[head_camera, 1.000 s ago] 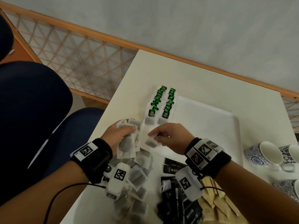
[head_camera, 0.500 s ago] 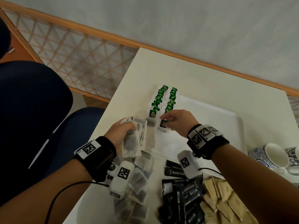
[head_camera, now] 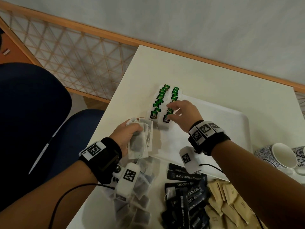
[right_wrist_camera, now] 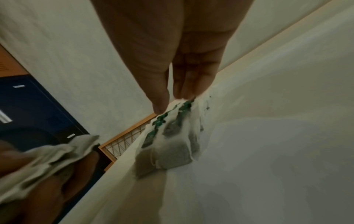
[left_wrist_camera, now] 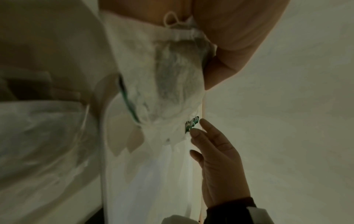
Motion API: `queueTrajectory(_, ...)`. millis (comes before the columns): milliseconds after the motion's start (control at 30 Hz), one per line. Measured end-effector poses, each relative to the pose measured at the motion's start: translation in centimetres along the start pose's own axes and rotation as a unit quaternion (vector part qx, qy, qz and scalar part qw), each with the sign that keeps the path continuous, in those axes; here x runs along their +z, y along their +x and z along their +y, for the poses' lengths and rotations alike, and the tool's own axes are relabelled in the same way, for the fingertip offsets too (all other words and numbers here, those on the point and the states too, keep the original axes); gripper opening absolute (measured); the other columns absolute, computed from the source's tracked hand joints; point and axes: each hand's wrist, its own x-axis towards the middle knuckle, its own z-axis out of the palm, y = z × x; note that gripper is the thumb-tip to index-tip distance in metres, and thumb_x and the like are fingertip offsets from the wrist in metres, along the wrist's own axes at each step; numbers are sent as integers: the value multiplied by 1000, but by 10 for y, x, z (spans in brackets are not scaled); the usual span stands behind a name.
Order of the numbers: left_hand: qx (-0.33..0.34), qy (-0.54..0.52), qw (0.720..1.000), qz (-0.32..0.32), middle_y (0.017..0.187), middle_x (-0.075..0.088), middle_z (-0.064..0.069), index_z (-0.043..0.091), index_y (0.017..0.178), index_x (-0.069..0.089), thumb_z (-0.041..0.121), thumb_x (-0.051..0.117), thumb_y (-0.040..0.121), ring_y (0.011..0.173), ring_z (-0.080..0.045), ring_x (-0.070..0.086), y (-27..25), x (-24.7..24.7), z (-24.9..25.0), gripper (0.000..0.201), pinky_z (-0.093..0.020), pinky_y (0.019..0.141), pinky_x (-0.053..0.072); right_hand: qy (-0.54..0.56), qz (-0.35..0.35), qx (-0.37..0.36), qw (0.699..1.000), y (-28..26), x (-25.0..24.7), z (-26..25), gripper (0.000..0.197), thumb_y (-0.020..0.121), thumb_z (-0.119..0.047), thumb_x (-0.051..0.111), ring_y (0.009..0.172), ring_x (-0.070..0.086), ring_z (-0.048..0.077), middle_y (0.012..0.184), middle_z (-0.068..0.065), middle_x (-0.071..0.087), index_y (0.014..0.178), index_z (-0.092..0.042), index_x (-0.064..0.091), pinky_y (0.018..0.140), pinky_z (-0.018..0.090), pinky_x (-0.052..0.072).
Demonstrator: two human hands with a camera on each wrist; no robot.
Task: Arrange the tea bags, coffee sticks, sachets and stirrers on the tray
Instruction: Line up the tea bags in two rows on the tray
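Note:
Two rows of green-tagged tea bags lie along the left edge of the white tray (head_camera: pixel 222 129): a left row (head_camera: pixel 158 103) and a right row (head_camera: pixel 174 93). My right hand (head_camera: pixel 173 111) hovers over the right row with fingers spread, and its fingertips (right_wrist_camera: pixel 161 106) touch the tags of the bags (right_wrist_camera: pixel 172 148). My left hand (head_camera: pixel 127 134) grips a bunch of tea bags (head_camera: pixel 140 146) just off the tray's near-left corner. The left wrist view shows that bunch (left_wrist_camera: pixel 172 75) up close and the right hand (left_wrist_camera: pixel 216 151) beyond it. No stirrers are in view.
Near the table's front edge lie a loose pile of tea bags (head_camera: pixel 137 195), black coffee sticks (head_camera: pixel 186 195) and brown sachets (head_camera: pixel 231 204). Blue-patterned cups (head_camera: pixel 280 156) stand right of the tray. A dark blue chair (head_camera: pixel 33 113) is at the left.
My right hand carried a tea bag from beside the left hand to the near end of the right row, let it go and moved farther along the row. The left hand kept its bunch.

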Motion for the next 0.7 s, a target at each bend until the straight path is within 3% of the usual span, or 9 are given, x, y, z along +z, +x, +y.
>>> queueTrajectory(67, 3, -1, 1000, 3, 75, 60, -8, 14, 90, 62, 4, 51, 88, 66, -20, 57, 1, 0, 0, 15, -29, 64, 49, 5, 32, -51, 998, -9, -2, -6, 26, 85, -24, 67, 80, 52, 4, 100, -6, 54, 110, -28, 63, 74, 15, 39)
queueTrajectory(133, 4, -9, 1000, 6, 78, 60, -10, 12, 93, 61, 5, 50, 89, 65, -20, 57, 1, 2, 0, 13, -28, 61, 49, 16, 7, -118, 993, -25, -2, -16, 24, 84, -24, 69, 80, 51, -1, 96, -10, 54, 106, -29, 65, 71, 12, 39)
queueTrajectory(233, 3, -41, 999, -2, 82, 59, -15, 9, 100, 59, 4, 48, 90, 67, -22, 59, 2, 4, 1, 16, -28, 58, 52, -9, -67, -237, 969, -55, 3, -31, 35, 76, -29, 74, 96, 50, 3, 108, -10, 56, 110, -31, 64, 81, 16, 43)
queueTrajectory(333, -5, -53, 999, -7, 72, 58, -12, 8, 99, 62, 7, 49, 91, 57, -22, 59, 0, 6, 2, 15, -28, 48, 49, -46, -74, -356, 930, -74, 17, -33, 41, 73, -34, 72, 110, 49, 11, 118, -4, 56, 113, -28, 63, 91, 18, 43)
queueTrajectory(467, -23, -62, 998, -14, 64, 55, -8, 11, 85, 59, 10, 50, 90, 52, -20, 56, -4, 7, 1, 10, -27, 48, 47, -61, -29, -392, 918, -78, 37, -27, 25, 77, -24, 72, 98, 58, 23, 108, 1, 62, 102, -22, 70, 79, 40, 53)
queueTrajectory(533, -31, -71, 997, -15, 70, 58, -11, 10, 94, 60, 10, 52, 89, 59, -22, 58, -5, 4, 0, 10, -30, 53, 49, -48, 1, -400, 915, -78, 37, -27, 15, 78, -19, 71, 88, 61, 23, 98, 1, 66, 93, -20, 74, 72, 38, 54)
queueTrajectory(600, -30, -70, 997, -8, 81, 59, -14, 10, 105, 59, 10, 53, 88, 70, -24, 59, -4, -1, 0, 18, -33, 61, 51, -23, 15, -394, 919, -78, 32, -28, 10, 82, -22, 68, 87, 61, 20, 93, -2, 67, 90, -21, 74, 74, 33, 53)
queueTrajectory(700, -4, -57, 998, 20, 88, 63, -13, 14, 101, 62, 8, 53, 87, 78, -24, 63, -3, -14, 2, 18, -41, 68, 54, 12, 27, -335, 942, -75, 22, -30, 18, 88, -33, 59, 88, 60, 10, 92, -7, 69, 93, -24, 74, 76, 22, 49)
